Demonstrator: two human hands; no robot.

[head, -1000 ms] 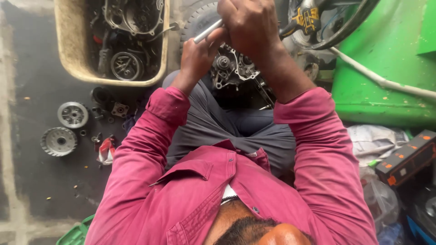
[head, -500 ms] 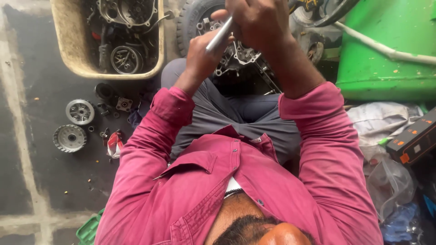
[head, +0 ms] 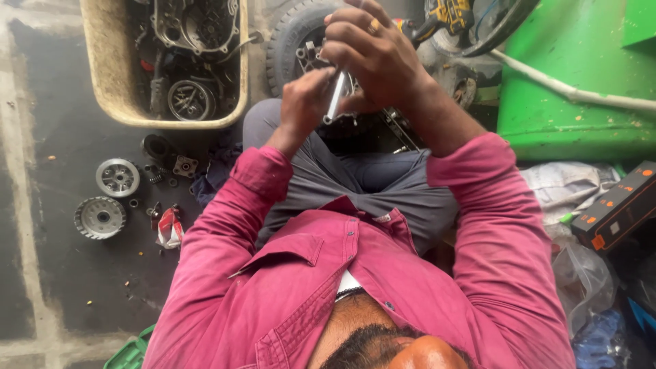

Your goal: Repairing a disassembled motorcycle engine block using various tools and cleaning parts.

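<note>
Sleeves of a magenta shirt (head: 383, 287) fill the near part of the view, and grey trousers (head: 362, 178) show beyond them. Past the knees, the right hand (head: 376, 58) is wrapped around the upper end of a silver metal tool handle (head: 335, 96), fingers curled tight on it. The left hand (head: 304, 102) sits just beside and below, its fingers closed against the lower end of the same handle. The handle slants upward between the two hands, above a dark engine part (head: 383, 126) resting at the person's lap; how the tool meets the part is hidden by the hands. Beyond the hands lies a small black tyre (head: 290, 34). To the left, on the dark floor (head: 61, 102), two round toothed metal discs (head: 109, 198) lie near loose small parts. Farther off stands a beige tub (head: 113, 75) holding engine pieces, and a green panel (head: 581, 75) rises at the right.
</note>
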